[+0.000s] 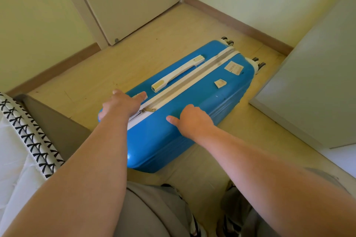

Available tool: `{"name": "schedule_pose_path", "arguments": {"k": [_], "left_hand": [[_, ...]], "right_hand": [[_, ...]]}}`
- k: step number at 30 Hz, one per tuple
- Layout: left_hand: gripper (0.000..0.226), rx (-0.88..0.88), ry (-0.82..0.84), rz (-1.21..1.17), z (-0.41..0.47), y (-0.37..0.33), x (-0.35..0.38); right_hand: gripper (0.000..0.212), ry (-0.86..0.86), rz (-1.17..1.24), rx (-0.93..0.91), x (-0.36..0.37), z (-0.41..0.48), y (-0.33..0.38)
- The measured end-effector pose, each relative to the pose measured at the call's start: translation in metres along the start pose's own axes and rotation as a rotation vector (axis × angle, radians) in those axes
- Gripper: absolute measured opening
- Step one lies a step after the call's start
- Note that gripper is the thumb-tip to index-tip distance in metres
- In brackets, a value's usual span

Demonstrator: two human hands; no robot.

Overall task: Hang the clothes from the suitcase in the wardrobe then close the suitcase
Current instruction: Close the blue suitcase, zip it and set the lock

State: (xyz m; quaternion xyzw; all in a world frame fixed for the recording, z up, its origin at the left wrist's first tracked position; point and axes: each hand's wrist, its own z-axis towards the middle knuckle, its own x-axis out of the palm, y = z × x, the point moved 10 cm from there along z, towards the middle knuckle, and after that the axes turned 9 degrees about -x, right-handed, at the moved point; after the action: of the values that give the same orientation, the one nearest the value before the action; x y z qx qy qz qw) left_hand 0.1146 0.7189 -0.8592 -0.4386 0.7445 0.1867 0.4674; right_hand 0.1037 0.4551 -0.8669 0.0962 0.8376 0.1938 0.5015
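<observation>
Two hands: left hand (123, 105), right hand (192, 119) on suitcase (202, 98), zipper (192, 76) between.

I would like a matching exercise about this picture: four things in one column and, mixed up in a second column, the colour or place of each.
Things:
1. suitcase shell
2. carry handle
3. wheels
4. left hand

Colour or place:
a. white with gold-coloured ends
b. beside the zipper pull
c. blue
d. at the far end

Pairs: 1-c; 2-a; 3-d; 4-b
</observation>
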Motion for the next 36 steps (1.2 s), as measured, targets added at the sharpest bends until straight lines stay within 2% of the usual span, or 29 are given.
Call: {"name": "schedule_pose_path", "arguments": {"k": [2,6,9,11,12,14,18,21,23,25,28,30,32,34,36], "left_hand": [[0.120,-0.005,-0.022,0.032,-0.003,-0.003,0.000],[0.118,0.026,-0.037,0.094,-0.007,-0.023,0.009],[0.094,0.108,-0.058,0.142,-0.021,-0.050,0.017],[0.077,0.220,-0.054,0.199,-0.034,-0.073,0.026],[0.077,0.270,-0.053,0.235,-0.041,-0.084,0.033],[0.084,0.357,-0.055,0.288,-0.060,-0.103,0.047],[0.087,0.463,0.020,0.262,-0.107,-0.141,0.088],[0.068,0.440,0.079,0.158,-0.126,-0.160,0.104],[0.058,0.433,0.094,0.151,-0.132,-0.167,0.110],[0.059,0.421,0.088,0.161,-0.132,-0.168,0.110],[0.070,0.402,0.061,0.195,-0.133,-0.168,0.108],[0.075,0.417,0.000,0.235,-0.135,-0.171,0.101],[0.073,0.487,-0.051,0.228,-0.141,-0.179,0.095],[0.065,0.598,-0.055,0.185,-0.148,-0.190,0.094],[0.058,0.682,0.006,0.126,-0.152,-0.195,0.099]], "right_hand": [[0.057,-0.091,0.184,0.031,0.001,-0.001,-0.009],[0.050,-0.175,0.359,0.087,-0.003,0.012,-0.034],[0.049,-0.275,0.391,0.079,-0.031,0.035,-0.070],[0.046,-0.376,0.308,0.046,-0.063,0.043,-0.090],[0.044,-0.422,0.260,0.055,-0.077,0.046,-0.103],[0.046,-0.494,0.285,0.142,-0.090,0.046,-0.132],[0.047,-0.595,0.592,0.373,-0.077,0.019,-0.186],[0.046,-0.755,0.796,0.540,-0.086,-0.020,-0.214],[0.061,-0.803,0.938,0.677,-0.077,-0.046,-0.245],[0.070,-0.710,1.059,0.813,-0.044,-0.063,-0.274],[0.048,-0.410,1.273,0.883,0.005,-0.094,-0.258],[0.028,-0.196,1.290,0.919,0.030,-0.109,-0.238],[0.035,0.011,1.252,0.870,0.045,-0.112,-0.210],[0.038,0.147,1.297,0.751,0.053,-0.109,-0.179],[0.036,0.144,1.414,0.662,0.062,-0.103,-0.158]]}}
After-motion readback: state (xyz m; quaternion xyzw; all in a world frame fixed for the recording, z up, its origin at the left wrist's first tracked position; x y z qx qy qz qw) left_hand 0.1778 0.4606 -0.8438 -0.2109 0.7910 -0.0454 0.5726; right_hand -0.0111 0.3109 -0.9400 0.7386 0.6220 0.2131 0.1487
